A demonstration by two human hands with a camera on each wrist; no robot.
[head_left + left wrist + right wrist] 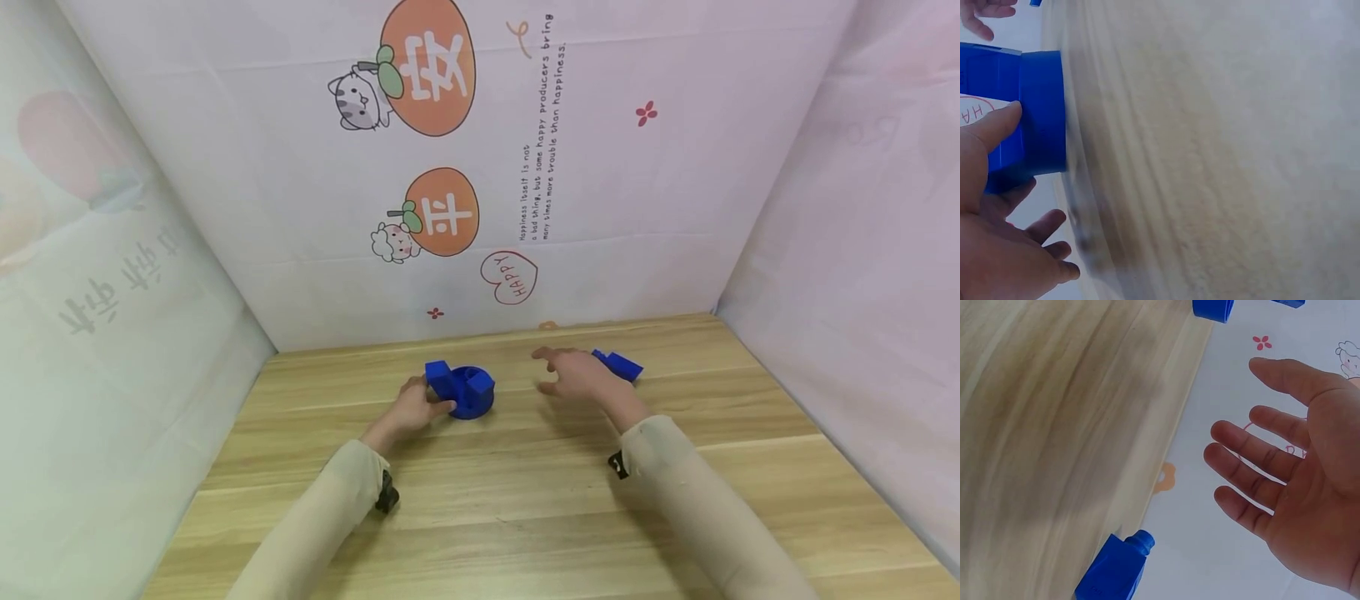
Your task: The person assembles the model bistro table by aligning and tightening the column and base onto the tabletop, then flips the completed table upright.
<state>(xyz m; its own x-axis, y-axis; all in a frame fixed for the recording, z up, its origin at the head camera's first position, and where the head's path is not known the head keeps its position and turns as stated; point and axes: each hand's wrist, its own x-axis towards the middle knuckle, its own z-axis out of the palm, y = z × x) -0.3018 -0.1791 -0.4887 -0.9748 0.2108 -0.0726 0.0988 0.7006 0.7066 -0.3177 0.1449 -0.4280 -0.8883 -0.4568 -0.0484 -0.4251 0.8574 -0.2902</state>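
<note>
1. Left hand: thumb and fingers pinch the left side of the round blue base, which is at or just above the surface; contact unclear.
2. Base: tall blue block sticks up at its left, short blue block at its right. Reads as done, though can't tell if they're fixed or moulded in.
3. Right hand: fingers spread wide, holds nothing, right of the base.
4. Loose blue piece: far right on the surface, partly behind the right hand in the head view, knob on one end. Not joined to the base, so probably the part left over.
5. Counts, left to right: hands 2, tall block 1, base 1, short block 1, loose piece 1.
</note>
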